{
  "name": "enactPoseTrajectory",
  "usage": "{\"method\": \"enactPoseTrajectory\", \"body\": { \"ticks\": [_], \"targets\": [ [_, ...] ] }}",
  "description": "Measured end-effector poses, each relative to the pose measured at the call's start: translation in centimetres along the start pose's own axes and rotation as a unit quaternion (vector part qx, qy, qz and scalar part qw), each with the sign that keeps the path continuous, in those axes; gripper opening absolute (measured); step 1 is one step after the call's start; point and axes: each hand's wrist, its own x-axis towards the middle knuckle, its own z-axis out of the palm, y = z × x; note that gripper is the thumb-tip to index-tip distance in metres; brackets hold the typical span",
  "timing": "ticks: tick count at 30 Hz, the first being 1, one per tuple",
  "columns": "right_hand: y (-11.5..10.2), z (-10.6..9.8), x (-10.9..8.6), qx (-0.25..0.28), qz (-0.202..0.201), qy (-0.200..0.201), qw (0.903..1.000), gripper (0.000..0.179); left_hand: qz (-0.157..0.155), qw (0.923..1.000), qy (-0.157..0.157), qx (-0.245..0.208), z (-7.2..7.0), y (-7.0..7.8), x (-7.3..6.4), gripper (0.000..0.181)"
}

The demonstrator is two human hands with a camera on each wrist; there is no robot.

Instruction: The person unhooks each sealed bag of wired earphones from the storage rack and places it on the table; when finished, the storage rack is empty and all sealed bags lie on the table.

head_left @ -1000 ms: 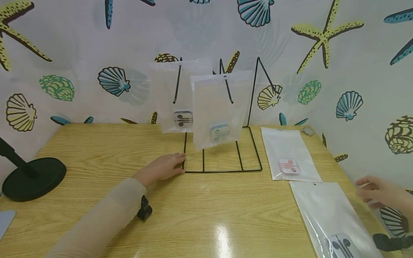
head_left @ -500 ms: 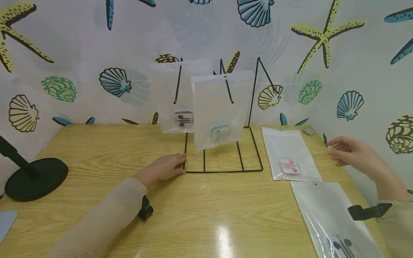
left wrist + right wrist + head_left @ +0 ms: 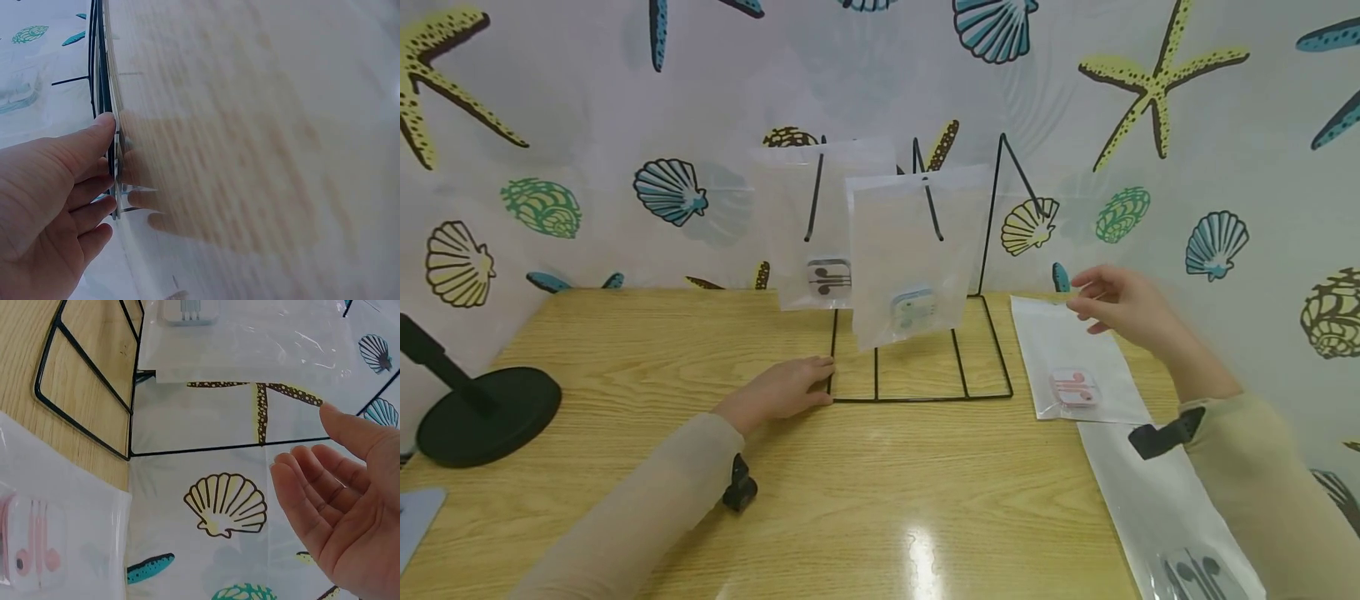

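Note:
A black wire display rack (image 3: 925,400) stands mid-table, with hooks up top. Two white pouches of boxed earphones hang on it: a rear left pouch (image 3: 790,208) and a front pouch (image 3: 902,250). My left hand (image 3: 782,389) touches the front left corner of the rack's base; thumb and fingertips meet the wire in the left wrist view (image 3: 44,194). My right hand (image 3: 1123,307) is above the upper end of a pouch with pink earphones (image 3: 1041,342), its fingers loosely bent and holding nothing. In the right wrist view that hand (image 3: 344,506) appears beside the rack.
Another pouch with dark earphones (image 3: 1120,475) lies nearer me at right, partly covered by my right sleeve. A round black stand base (image 3: 490,417) is at left, and a pale flat corner (image 3: 417,521) below it. Behind hangs a shell-patterned cloth (image 3: 715,75).
My right hand has moved left and away from me, from the table's right side to over the pink-earphone pouch. The left hand stays at the rack's corner.

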Motion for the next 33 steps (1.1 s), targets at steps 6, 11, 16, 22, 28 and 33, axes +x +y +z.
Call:
{"method": "enactPoseTrajectory", "body": {
  "ticks": [6,11,16,22,28,33],
  "targets": [
    [-1.3,2.2,2.6,0.032,-0.012,0.012,0.9994,0.038,0.006,1.0000,0.002,-0.001,0.0,-0.1,0.0,0.057],
    [-2.0,3.5,4.6,0.081,-0.021,0.037,0.9958,0.039,0.008,0.9999,0.007,0.005,0.2,-0.3,0.2,0.057],
    [-2.8,4.4,6.3,0.108,-0.039,0.063,0.9914,0.039,0.011,0.9998,0.012,0.009,0.2,-0.3,0.2,0.057],
    [-3.6,5.2,7.8,0.132,-0.053,0.059,0.9880,0.041,0.008,0.9999,0.006,0.009,0.2,-0.2,0.2,0.057],
    [-4.4,5.9,8.9,0.141,-0.050,0.063,0.9868,0.037,0.008,0.9999,0.010,0.008,0.3,-0.3,0.2,0.057],
    [-5.0,6.3,9.5,0.166,-0.033,0.070,0.9831,0.032,0.013,0.9998,0.012,0.010,0.2,-0.2,0.3,0.057]
  ]
}}
